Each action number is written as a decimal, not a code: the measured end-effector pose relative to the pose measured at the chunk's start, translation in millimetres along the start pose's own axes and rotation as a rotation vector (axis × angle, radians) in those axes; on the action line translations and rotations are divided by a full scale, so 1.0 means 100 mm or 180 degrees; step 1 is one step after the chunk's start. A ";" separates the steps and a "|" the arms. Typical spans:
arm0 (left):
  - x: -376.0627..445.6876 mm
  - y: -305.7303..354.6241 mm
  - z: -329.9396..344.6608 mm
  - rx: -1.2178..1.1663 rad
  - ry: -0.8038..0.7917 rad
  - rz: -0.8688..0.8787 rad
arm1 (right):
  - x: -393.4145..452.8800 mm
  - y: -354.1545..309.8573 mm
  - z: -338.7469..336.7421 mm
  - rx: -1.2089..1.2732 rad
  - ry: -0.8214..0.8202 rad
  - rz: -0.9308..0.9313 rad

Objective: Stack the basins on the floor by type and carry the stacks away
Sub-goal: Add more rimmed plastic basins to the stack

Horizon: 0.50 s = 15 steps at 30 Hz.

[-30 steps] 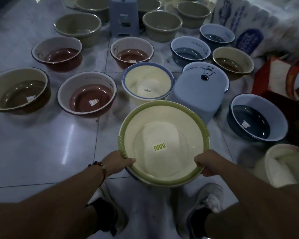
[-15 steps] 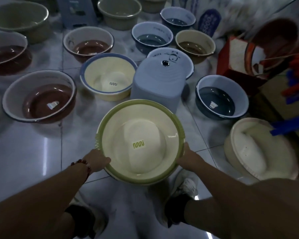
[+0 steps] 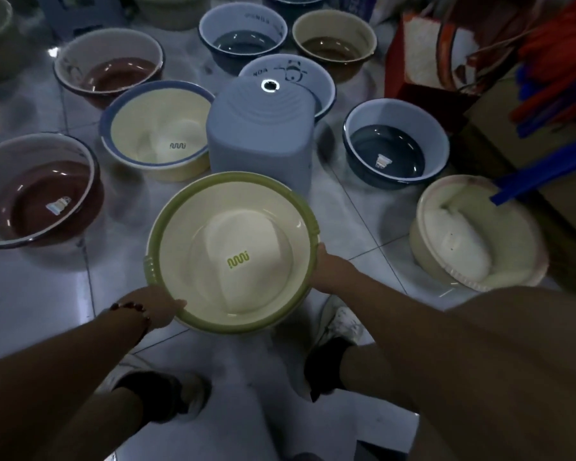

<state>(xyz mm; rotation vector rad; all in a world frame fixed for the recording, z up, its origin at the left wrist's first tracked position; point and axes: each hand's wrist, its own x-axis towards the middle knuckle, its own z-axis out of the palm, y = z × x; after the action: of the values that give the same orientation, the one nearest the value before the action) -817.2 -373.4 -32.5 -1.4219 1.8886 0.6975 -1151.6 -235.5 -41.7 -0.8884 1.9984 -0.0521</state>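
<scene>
A green-rimmed basin (image 3: 231, 252) is held above the floor (image 3: 40, 294) by its rim, gripped by the left hand (image 3: 153, 306) and right hand (image 3: 330, 269), fingers curled under. A slip is risked if the blue stool (image 3: 260, 141) is clipped.

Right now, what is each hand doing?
Left hand: grips the near-left rim of the green-rimmed basin.
Right hand: holds the same basin's right rim.
</scene>
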 end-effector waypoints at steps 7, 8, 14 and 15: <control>-1.03 1.20 -0.68 0.0893 0.0990 0.1300 | -1.01 0.29 -0.71 -0.0630 0.0635 -0.0089; -1.15 1.36 -0.76 0.0992 0.1183 0.1629 | -1.15 0.39 -0.84 -0.0674 0.0780 -0.0027; -1.59 1.86 -1.07 0.1310 0.1649 0.2469 | -1.82 1.06 -1.37 -0.0674 0.1391 0.0751; -1.57 1.89 -1.07 0.1282 0.1591 0.2405 | -1.88 1.13 -1.39 -0.0547 0.1442 0.0888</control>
<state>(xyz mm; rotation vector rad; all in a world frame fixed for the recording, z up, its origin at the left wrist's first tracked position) -990.3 -307.3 161.3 -0.6301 2.8061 0.2473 -1261.6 -79.7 134.6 -0.7398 2.5671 0.0852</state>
